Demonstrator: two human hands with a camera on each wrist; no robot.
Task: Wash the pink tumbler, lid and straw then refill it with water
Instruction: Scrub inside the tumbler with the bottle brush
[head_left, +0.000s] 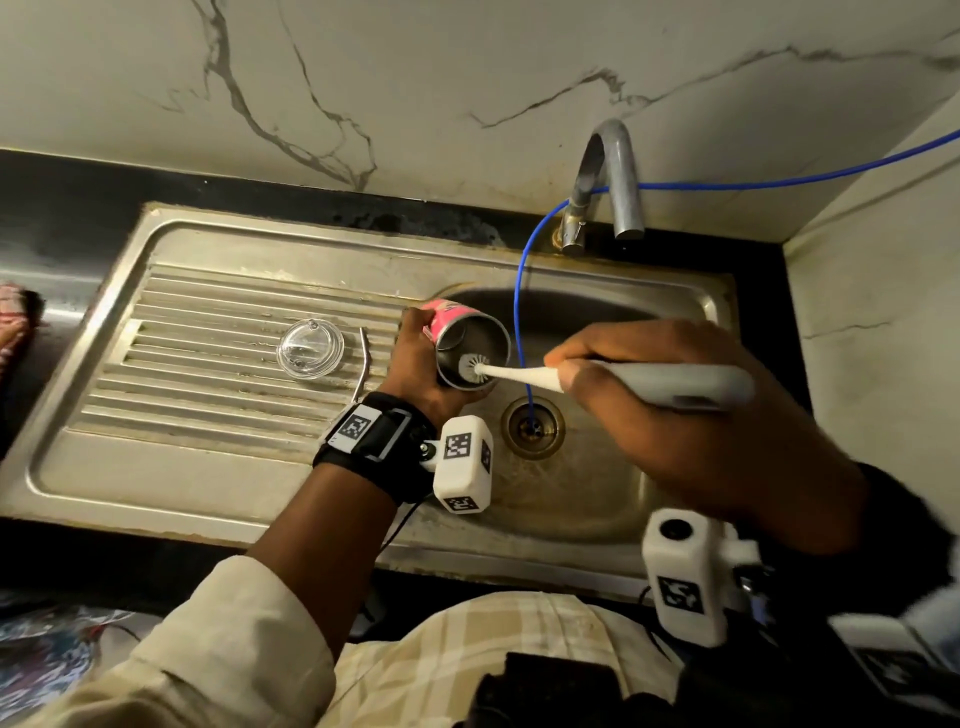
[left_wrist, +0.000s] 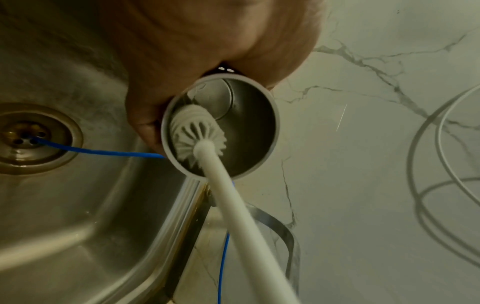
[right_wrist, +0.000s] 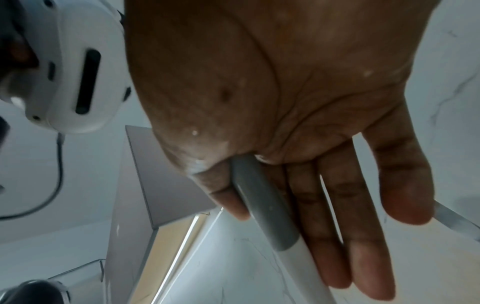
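- Right hand (head_left: 675, 410), nearest, grips the grey-and-white bottle brush (head_left: 613, 382).
- Left hand (head_left: 421, 364) clasps the pink steel tumbler (head_left: 462, 338) over the sink (head_left: 675, 312); its mouth faces 3 o'clock, bristles just inside.

both hands (head_left: 415, 358) (head_left: 675, 395) curled, gripping

Home kitchen: steel sink (head_left: 218, 483), tap (head_left: 613, 182), marble-look wall (head_left: 415, 78).
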